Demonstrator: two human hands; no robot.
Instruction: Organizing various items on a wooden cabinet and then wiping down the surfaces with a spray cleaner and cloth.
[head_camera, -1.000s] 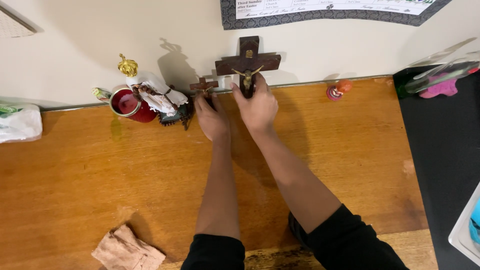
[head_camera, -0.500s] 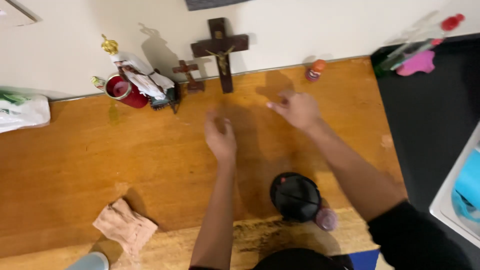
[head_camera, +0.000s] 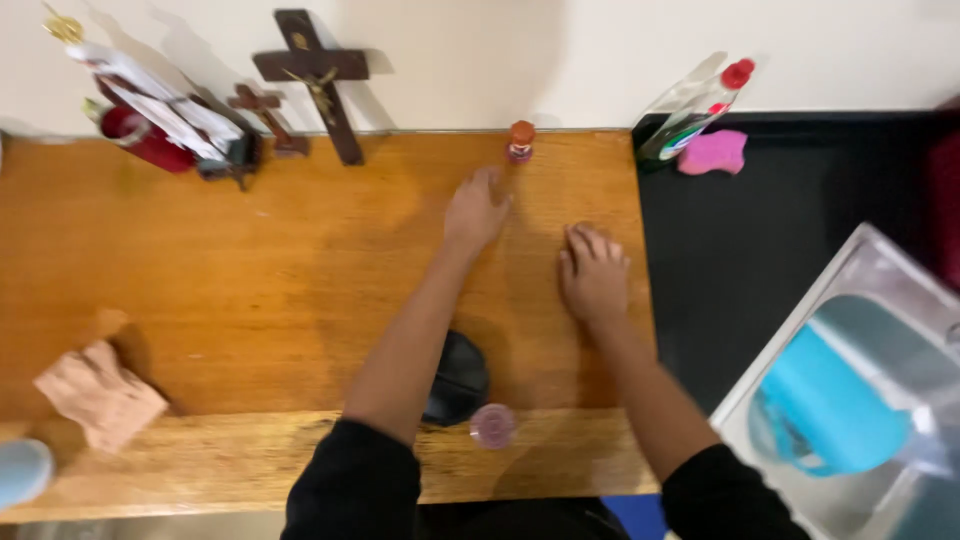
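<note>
My left hand (head_camera: 476, 208) stretches over the wooden tabletop (head_camera: 300, 270), fingers apart, its tips a short way from a small bottle with an orange cap (head_camera: 520, 140) at the wall. It holds nothing. My right hand (head_camera: 592, 270) rests flat on the wood near the table's right edge, also empty. A large dark wooden crucifix (head_camera: 318, 80) leans upright against the wall at the back left, with a smaller cross (head_camera: 268, 118) beside it.
A figurine and a red cup (head_camera: 150, 110) stand at the back left. A crumpled pink cloth (head_camera: 98, 395) lies front left. A black round object (head_camera: 456, 378) and pink lid (head_camera: 493, 425) sit at the front edge. Right: dish-soap bottle (head_camera: 690, 105), pink sponge (head_camera: 712, 152), sink with a teal item (head_camera: 830, 400).
Both hands let go of the large crucifix, which now stands alone at the wall, and moved right. The view has shifted right too, showing the dark counter and sink.
</note>
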